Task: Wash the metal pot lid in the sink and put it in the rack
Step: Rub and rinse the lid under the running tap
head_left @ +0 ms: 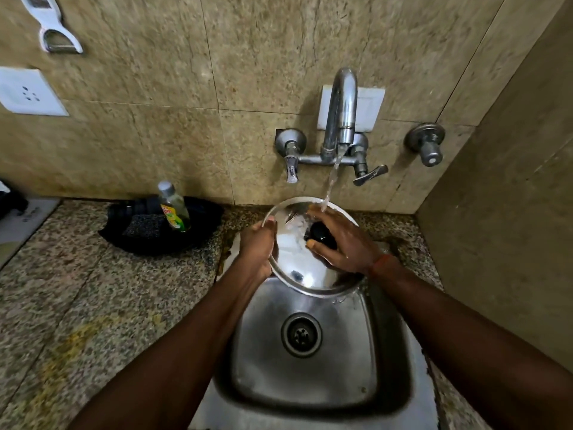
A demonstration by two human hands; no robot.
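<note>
A round metal pot lid (297, 268) with a black knob (322, 235) is held tilted over the back of the steel sink (310, 361). My left hand (259, 249) grips the lid's left rim. My right hand (344, 243) lies over the top face around the knob, fingers spread and wet. Water runs from the tap (341, 113) onto the lid's far edge by my right fingers. No rack is in view.
A dish-soap bottle (174, 207) and a dark scrubber (144, 226) sit in a black tray (201, 225) on the granite counter (93, 290) left of the sink. Tiled walls close in behind and on the right. A peeler (51, 26) hangs top left.
</note>
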